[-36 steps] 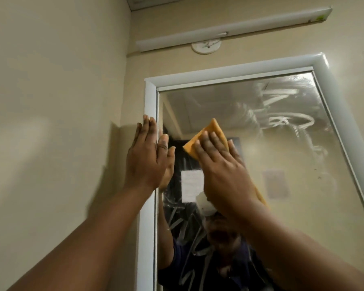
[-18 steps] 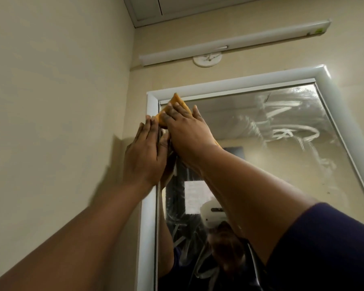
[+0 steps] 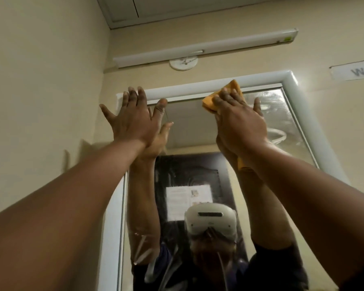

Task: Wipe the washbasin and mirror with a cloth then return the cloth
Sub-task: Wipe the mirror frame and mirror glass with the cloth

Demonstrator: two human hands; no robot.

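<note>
Mirror (image 3: pixel 189 127): on the wall ahead, set inside its frame (image 3: pixel 219 84).
Left hand (image 3: pixel 132 120): flat against the mirror's upper left corner, fingertips over the frame.
Right hand (image 3: pixel 240 120): right of the left hand, pressed on the cloth (image 3: pixel 210 101) near the top edge of the glass.
Cloth: between the right palm and the glass, touching the frame's top rail.
Light fixture (image 3: pixel 206 49): on the wall above the frame.
Round wall fitting (image 3: pixel 183 63): just below the fixture, above the frame.
Wall sign (image 3: pixel 353 70): right of the frame's top corner.
Side wall (image 3: pixel 40 80): left of the mirror.

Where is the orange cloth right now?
In the head view, the orange cloth sits upper right of centre, pressed under the right hand against the mirror's top edge.
</note>
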